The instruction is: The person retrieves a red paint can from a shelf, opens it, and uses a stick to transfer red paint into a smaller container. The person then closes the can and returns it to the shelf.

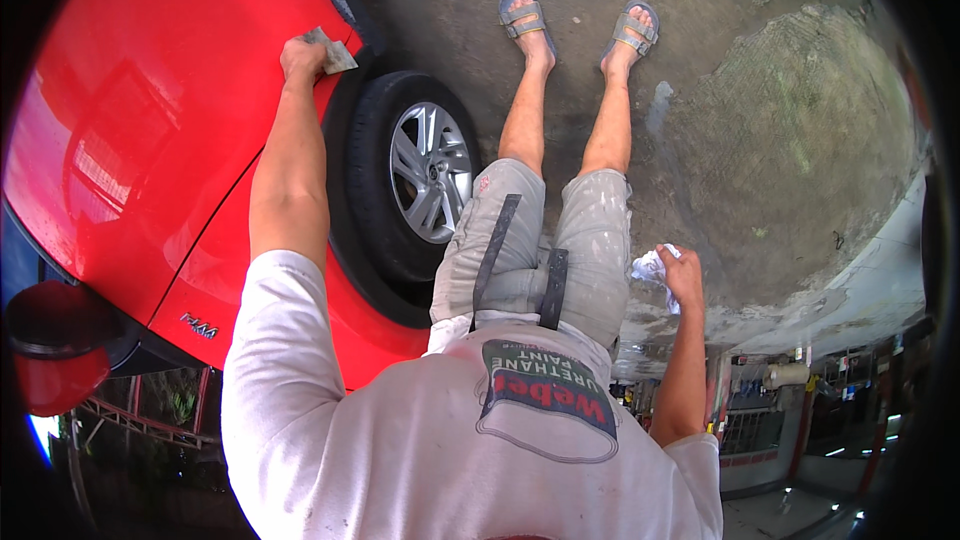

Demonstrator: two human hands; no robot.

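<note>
Both left hand (302,58) and right hand (686,278) are gripping, respectively, a flat grey piece (339,58) at the edge of the red car (215,70) and a white cloth (650,268), while hard pressing could be risking scratches

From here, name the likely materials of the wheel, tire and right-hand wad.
Wheel: likely metal, satin silver sheen. Tire: probably rubber, dull black. White wad in the right hand: cloth or paper, matte with soft creases; can't tell which.

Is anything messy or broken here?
A little messy: the grey shorts have pale splotches, and a whitish mark on the floor beside the right leg looks like a smear. I see no clear damage on the red car.
</note>
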